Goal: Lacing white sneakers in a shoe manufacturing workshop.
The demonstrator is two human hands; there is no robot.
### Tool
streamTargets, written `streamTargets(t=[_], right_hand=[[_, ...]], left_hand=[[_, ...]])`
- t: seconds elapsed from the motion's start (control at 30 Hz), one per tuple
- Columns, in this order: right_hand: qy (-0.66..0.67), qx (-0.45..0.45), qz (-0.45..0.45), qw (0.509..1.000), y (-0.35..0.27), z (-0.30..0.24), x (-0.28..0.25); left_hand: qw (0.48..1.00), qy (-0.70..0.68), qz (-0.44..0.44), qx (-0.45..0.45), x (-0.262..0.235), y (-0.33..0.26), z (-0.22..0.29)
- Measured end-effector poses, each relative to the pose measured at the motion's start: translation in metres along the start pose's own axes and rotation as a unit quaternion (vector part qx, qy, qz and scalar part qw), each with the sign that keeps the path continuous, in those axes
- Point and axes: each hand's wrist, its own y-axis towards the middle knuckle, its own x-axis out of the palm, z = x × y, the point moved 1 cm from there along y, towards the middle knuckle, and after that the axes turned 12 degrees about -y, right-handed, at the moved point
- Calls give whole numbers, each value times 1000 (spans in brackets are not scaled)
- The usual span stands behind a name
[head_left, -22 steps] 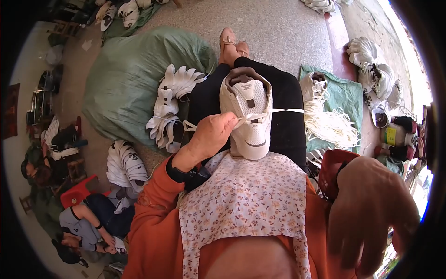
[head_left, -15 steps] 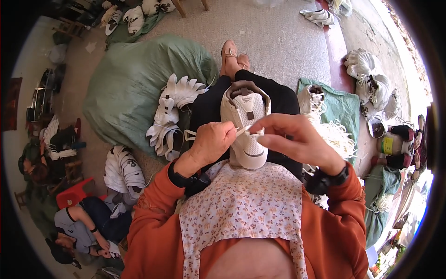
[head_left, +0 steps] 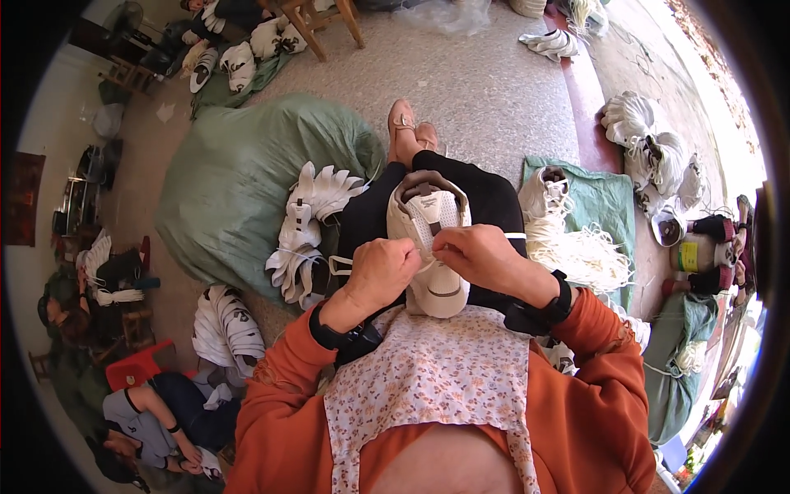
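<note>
Through the head view, nearest me I have the flowered apron (head_left: 428, 362). Just beyond its edge, the white shoe (head_left: 444, 303) rests on the black-clad thighs, toe towards me, brown-lined collar far. My left hand (head_left: 380, 270) is at the shoe's left side, curled closed on a white lace (head_left: 340, 259), a loop sticking out leftward. My right hand (head_left: 484, 255) reaches over from the right, fingertips drawn together above the tongue; I cannot tell whether lace is between them. The shoe sits between and below both hands. Farther right, loose laces (head_left: 588, 259) lie on green cloth (head_left: 609, 189); farther left bulges a green sack (head_left: 255, 165).
</note>
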Motion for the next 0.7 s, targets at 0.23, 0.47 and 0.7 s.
streamTargets(t=[0.23, 0.47, 0.7], right_hand=[[-14, -12, -43, 999, 3, -3, -1], [-84, -116, -29, 989, 8, -11, -23], [-76, -104, -29, 991, 34, 7, -23]], left_hand=[[996, 83, -15, 19, 0, 4, 1], [977, 33, -56, 202, -33, 14, 10], [980, -58, -134, 135, -32, 33, -2]])
